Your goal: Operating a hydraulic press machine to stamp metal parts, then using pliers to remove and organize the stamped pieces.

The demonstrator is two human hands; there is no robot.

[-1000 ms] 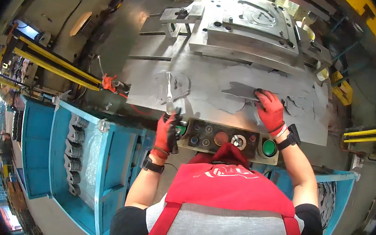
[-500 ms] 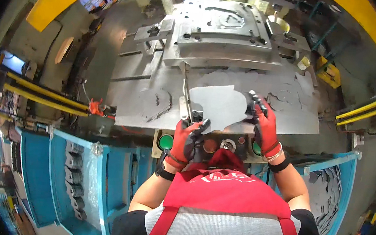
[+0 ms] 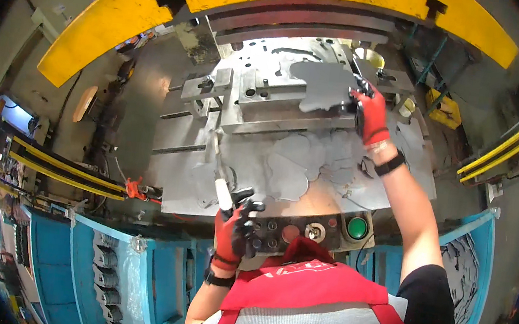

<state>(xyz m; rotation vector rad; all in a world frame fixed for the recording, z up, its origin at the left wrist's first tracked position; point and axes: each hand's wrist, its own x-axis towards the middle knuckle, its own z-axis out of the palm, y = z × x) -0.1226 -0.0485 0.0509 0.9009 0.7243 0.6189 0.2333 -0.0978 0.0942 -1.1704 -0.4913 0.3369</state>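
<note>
In my right hand (image 3: 371, 113), gloved in red and black, is a flat grey sheet-metal piece (image 3: 324, 83) with a curved outline. Its right edge is pinched in my closed fingers, and it hangs over the front right part of the steel die (image 3: 272, 99). My left hand (image 3: 236, 229), gloved alike, is low near the table's front edge. It grips a long thin metal tool with a white handle (image 3: 223, 193), whose tip points away toward the die. Below the die, several more cut sheet pieces (image 3: 290, 168) lie on the steel table (image 3: 181, 182).
A yellow press beam (image 3: 314, 3) spans above the die. At the table's front is a control box with a green button (image 3: 357, 228) and a red button (image 3: 290, 233). Blue racks (image 3: 159, 278) holding stacked metal parts stand on both sides. Yellow guard bars (image 3: 508, 147) flank the table.
My right hand has carried the sheet piece forward and up, from the table's front to over the die. My left hand has left the piece and moved left and nearer, keeping the tool.
</note>
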